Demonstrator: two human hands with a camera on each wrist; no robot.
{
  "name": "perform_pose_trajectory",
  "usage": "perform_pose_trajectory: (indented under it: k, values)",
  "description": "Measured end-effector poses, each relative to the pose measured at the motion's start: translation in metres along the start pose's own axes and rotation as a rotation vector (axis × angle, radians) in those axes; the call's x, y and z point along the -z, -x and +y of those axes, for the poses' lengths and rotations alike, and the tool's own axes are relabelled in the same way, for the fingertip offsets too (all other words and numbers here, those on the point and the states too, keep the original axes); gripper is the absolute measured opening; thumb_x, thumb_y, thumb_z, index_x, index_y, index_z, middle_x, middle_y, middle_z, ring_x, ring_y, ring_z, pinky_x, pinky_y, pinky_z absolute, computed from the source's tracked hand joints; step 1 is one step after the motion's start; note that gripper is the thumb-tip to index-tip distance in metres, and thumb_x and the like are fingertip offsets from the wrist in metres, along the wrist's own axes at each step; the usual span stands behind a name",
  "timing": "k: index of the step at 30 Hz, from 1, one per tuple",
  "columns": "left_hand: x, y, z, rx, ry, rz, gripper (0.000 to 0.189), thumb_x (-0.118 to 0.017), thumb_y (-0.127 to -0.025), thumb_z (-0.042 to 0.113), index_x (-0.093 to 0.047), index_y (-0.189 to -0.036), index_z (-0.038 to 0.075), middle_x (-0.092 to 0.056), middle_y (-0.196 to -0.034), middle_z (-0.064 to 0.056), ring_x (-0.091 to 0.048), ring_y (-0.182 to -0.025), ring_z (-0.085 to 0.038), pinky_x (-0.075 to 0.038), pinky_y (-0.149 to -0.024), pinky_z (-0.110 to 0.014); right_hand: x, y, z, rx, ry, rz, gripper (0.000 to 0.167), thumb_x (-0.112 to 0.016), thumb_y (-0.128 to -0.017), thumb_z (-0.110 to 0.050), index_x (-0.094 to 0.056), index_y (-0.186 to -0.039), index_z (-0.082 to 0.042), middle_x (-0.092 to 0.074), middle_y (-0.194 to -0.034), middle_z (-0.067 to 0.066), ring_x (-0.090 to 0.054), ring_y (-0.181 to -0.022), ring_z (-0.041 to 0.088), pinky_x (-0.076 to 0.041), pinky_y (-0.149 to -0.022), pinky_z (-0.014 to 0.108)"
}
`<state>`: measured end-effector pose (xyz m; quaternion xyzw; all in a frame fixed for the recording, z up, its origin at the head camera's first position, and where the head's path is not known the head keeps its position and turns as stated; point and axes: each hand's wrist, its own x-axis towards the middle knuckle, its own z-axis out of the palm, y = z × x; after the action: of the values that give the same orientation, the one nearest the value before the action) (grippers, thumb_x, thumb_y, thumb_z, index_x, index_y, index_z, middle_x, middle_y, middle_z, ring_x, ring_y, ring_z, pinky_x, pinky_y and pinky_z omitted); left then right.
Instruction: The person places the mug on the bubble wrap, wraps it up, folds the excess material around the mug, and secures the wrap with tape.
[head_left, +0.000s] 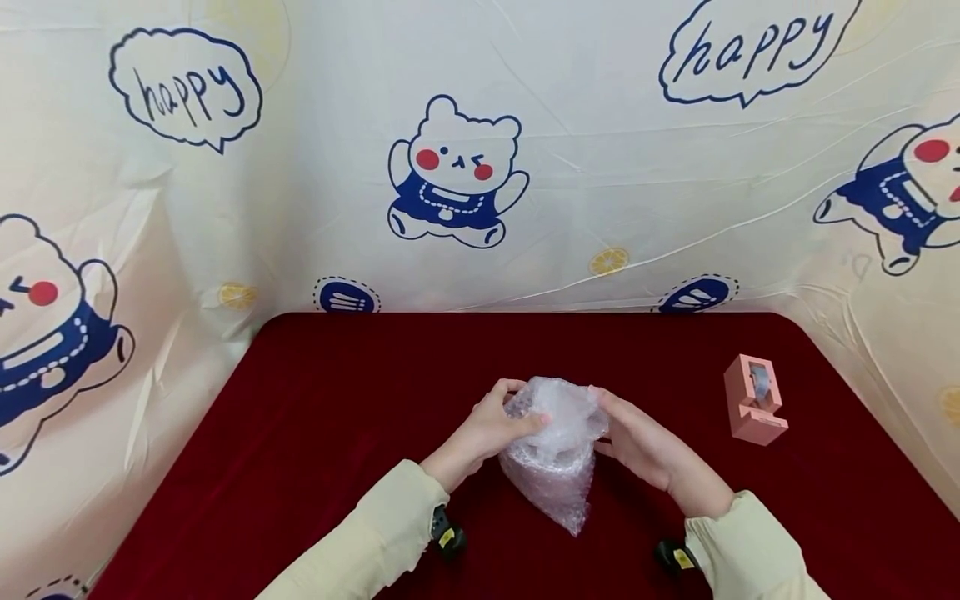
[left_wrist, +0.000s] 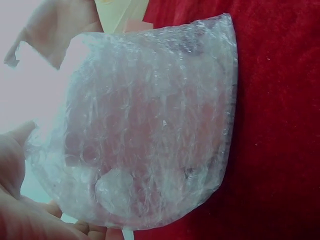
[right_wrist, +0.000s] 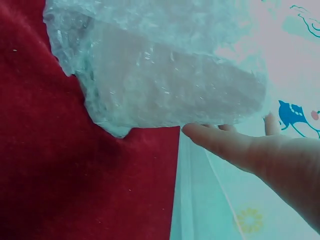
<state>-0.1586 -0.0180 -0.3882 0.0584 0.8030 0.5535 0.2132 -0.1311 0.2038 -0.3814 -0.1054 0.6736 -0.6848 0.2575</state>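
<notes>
A bundle of clear bubble wrap (head_left: 551, 487) is held up between both hands over the red cloth. It is wrapped around a pale object whose kind cannot be told through the plastic. My left hand (head_left: 491, 425) grips its left side, the thumb lying over the top and the fingers behind. On the opposite side, my right hand (head_left: 645, 442) holds the bundle's right edge, with fingertips at the upper corner and lower down. The wrap (left_wrist: 150, 115) fills the left wrist view, tapering to a loose corner. In the right wrist view, fingers (right_wrist: 215, 140) meet its lower edge.
A pink tape dispenser (head_left: 756, 404) with a roll of tape stands at the right on the red-covered table (head_left: 337, 375). White cloth printed with cartoon bears (head_left: 457, 175) hangs behind the table and along both sides.
</notes>
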Motion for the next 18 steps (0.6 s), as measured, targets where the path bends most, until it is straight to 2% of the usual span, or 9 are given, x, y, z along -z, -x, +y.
perform_pose_trajectory:
  k: [2, 7, 10, 14, 18]
  values:
    - [-0.002, 0.000, 0.000, -0.007, 0.006, 0.014, 0.061, -0.071, -0.085, 0.029, -0.042, -0.136, 0.009, -0.044, -0.138, -0.017, -0.047, -0.122, -0.033, -0.046, -0.094, -0.046, -0.001, 0.000, 0.003, -0.005, 0.016, -0.014, 0.046, -0.029, -0.104, -0.040, -0.036, -0.143, -0.018, -0.043, -0.136, -0.009, -0.038, -0.127, 0.007, -0.022, -0.112, 0.058]
    - [-0.005, 0.000, 0.001, -0.017, 0.029, 0.049, 0.058, -0.073, -0.084, 0.027, -0.045, -0.131, 0.008, -0.050, -0.134, -0.017, -0.052, -0.116, -0.030, -0.048, -0.090, -0.042, -0.010, -0.003, 0.009, -0.076, 0.053, 0.006, 0.065, -0.039, -0.100, -0.037, -0.016, -0.151, -0.004, -0.031, -0.151, 0.014, -0.027, -0.139, 0.026, -0.016, -0.115, 0.058]
    - [-0.005, 0.000, 0.000, -0.013, 0.052, 0.042, 0.058, -0.073, -0.084, 0.027, -0.045, -0.131, 0.008, -0.051, -0.132, -0.017, -0.054, -0.113, -0.029, -0.049, -0.087, -0.039, -0.013, -0.005, 0.011, -0.100, 0.052, 0.050, 0.068, -0.044, -0.098, -0.034, -0.016, -0.151, -0.002, -0.031, -0.152, 0.019, -0.028, -0.138, 0.028, -0.018, -0.115, 0.057]
    - [-0.003, -0.001, -0.002, 0.010, 0.083, 0.017, 0.060, -0.071, -0.085, 0.030, -0.044, -0.134, 0.009, -0.049, -0.134, -0.016, -0.054, -0.113, -0.028, -0.049, -0.087, -0.039, -0.016, -0.008, 0.012, -0.094, 0.049, 0.104, 0.066, -0.047, -0.096, -0.030, -0.022, -0.149, 0.001, -0.039, -0.146, 0.018, -0.041, -0.127, 0.019, -0.027, -0.112, 0.049]
    - [0.000, -0.003, -0.004, 0.025, 0.074, -0.011, 0.061, -0.068, -0.086, 0.035, -0.042, -0.136, 0.012, -0.047, -0.137, -0.014, -0.053, -0.117, -0.028, -0.048, -0.090, -0.041, -0.018, -0.010, 0.013, -0.083, 0.077, 0.136, 0.066, -0.049, -0.095, -0.030, -0.025, -0.146, 0.003, -0.044, -0.141, 0.018, -0.046, -0.122, 0.016, -0.030, -0.109, 0.043]
